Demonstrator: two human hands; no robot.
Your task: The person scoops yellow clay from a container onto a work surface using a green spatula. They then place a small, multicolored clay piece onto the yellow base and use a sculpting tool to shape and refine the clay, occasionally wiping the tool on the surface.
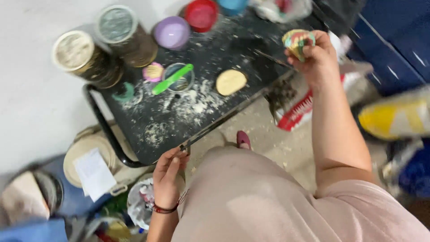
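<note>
The head camera looks steeply down on a black table (148, 130) dusted with white powder, which fills the upper middle of the frame.

The right hand (316, 58), in the upper right, is raised over the table's far end. Its fingers are curled closed around a small multicoloured striped lump (298, 41), which sticks out above the fingertips; what the lump is made of cannot be told.

The left hand (168, 177), low and left of centre, rests at the table's near edge. Its fingers are bent and pinch the end of a long thin stick (224, 118) that runs diagonally up towards the right along that edge. A red band (166, 209) circles the wrist.

On the table, a pale yellow flat disc (230, 82) lies near the centre, well apart from both hands. Left of it, a green spatula (172, 79) lies across a round clear dish (179, 78), with a small pink and yellow piece (153, 71) just beside. Two large lidded tins (96, 49) stand at the upper left, and a purple bowl (171, 32) and a red bowl (201, 14) sit along the top edge.
</note>
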